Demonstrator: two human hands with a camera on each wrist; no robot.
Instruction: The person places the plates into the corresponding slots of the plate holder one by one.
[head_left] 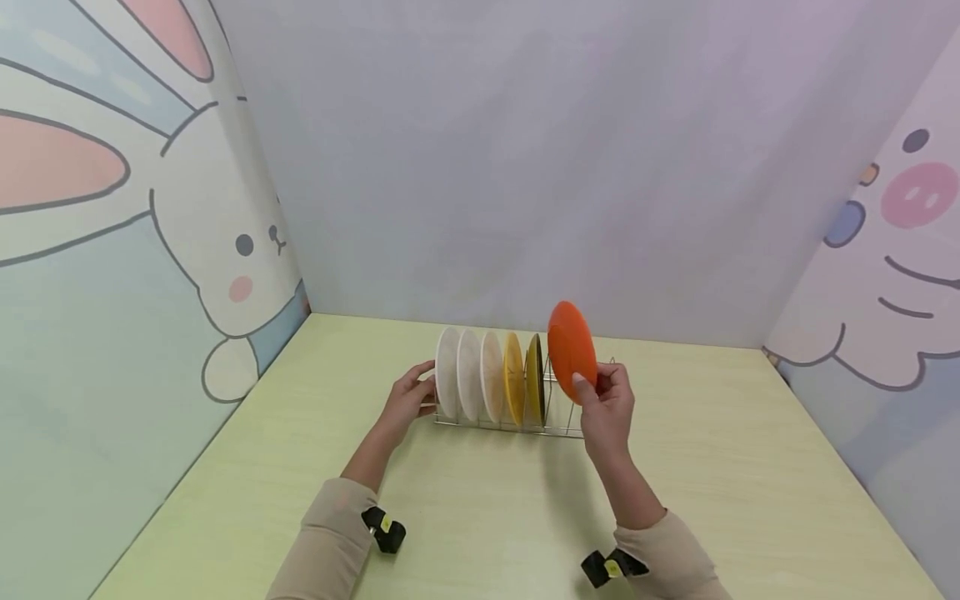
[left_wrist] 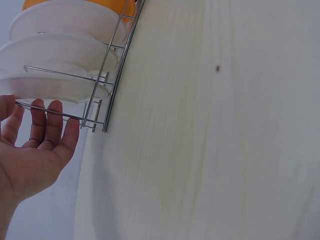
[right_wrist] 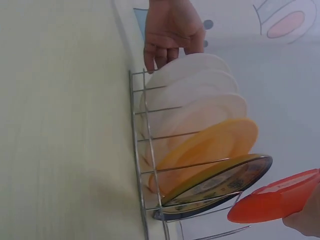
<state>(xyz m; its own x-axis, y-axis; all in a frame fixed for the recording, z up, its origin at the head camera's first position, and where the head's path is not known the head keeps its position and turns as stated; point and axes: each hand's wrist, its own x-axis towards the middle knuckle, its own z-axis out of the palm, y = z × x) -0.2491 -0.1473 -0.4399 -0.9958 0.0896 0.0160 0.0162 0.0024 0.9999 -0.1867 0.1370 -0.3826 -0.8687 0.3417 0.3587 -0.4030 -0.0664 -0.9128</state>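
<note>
An orange-red plate (head_left: 572, 350) is raised at the right part of a wire dish rack (head_left: 562, 431). My right hand (head_left: 609, 412) pinches its near right edge, thumb on the face turned to me. In the right wrist view the same plate (right_wrist: 275, 197) hangs beside a dark patterned plate (right_wrist: 220, 185). Whether its lower edge touches the rack is unclear. My left hand (head_left: 408, 404) holds the rack's left end; in the left wrist view its fingers (left_wrist: 54, 122) curl at the end wire. Upright in the rack stand white plates (head_left: 447, 372), a cream plate (head_left: 492, 377) and a yellow plate (head_left: 513, 379).
The rack stands on a pale wooden-look table (head_left: 480, 517), near its back edge. A plain grey curtain (head_left: 525, 167) hangs behind. Cartoon-printed panels flank both sides, a rabbit (head_left: 232, 225) on the left. A black wrist camera (head_left: 384, 530) sits on each sleeve.
</note>
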